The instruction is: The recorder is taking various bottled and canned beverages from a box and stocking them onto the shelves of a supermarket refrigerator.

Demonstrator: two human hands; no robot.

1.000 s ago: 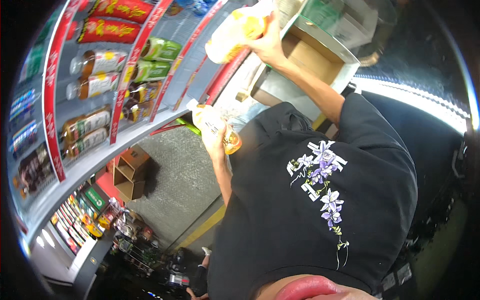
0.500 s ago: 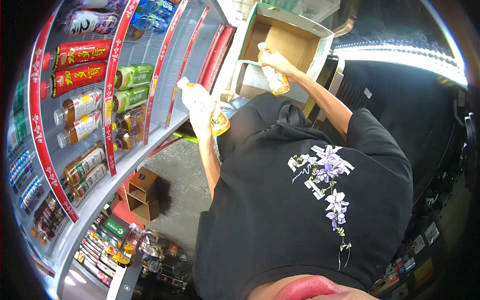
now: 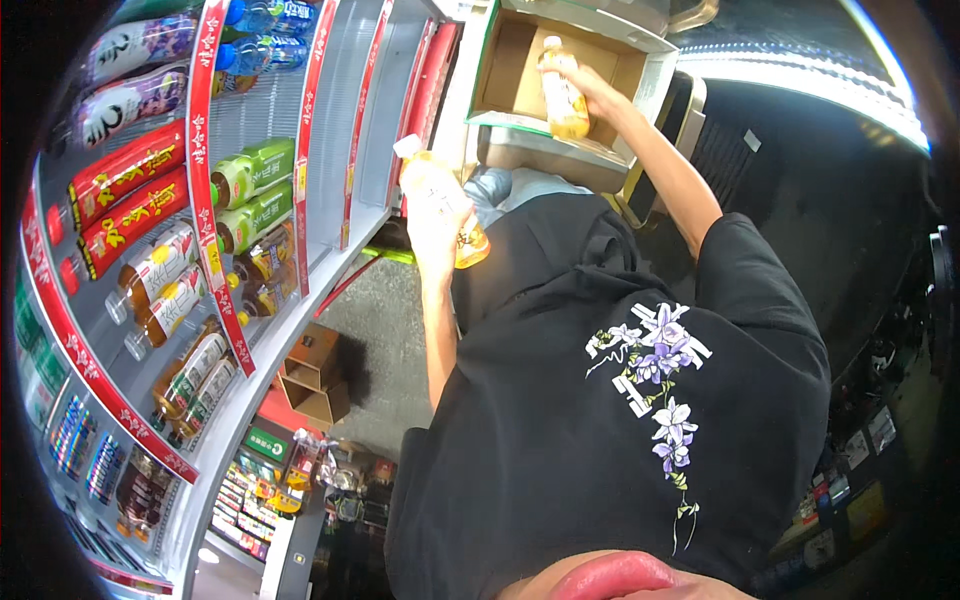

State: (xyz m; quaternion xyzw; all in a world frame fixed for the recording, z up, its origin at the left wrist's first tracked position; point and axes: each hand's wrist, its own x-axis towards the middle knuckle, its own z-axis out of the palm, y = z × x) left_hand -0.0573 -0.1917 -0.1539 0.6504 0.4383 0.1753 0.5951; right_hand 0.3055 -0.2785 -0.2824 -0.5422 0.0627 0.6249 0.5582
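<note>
My left hand (image 3: 437, 232) is closed around a drink bottle (image 3: 472, 243) with orange-yellow contents and a white cap, tilted beside the shelf. In my right hand (image 3: 592, 88) is a similar orange-yellow drink bottle (image 3: 569, 116), cap toward the far side, its lower part fully visible. That bottle is over the opening of a cardboard box (image 3: 512, 72) with white and green outer edges. Whether it touches the box I cannot tell. The display shelf (image 3: 335, 150) with red edge strips stands to my left.
Shelf rows hold red bottles (image 3: 130, 222), green-labelled bottles (image 3: 262, 167), blue-capped water bottles (image 3: 270, 52) and brown tea bottles (image 3: 170, 315). Brown cartons (image 3: 312, 362) stand on the grey floor (image 3: 385, 345) beyond the shelf's lower edge. A dark panel with a bright light strip (image 3: 800, 112) is at right.
My right hand has moved its bottle to the right and away from me, over the box. My left hand and its bottle sit farther right in view, and the whole view has shifted.
</note>
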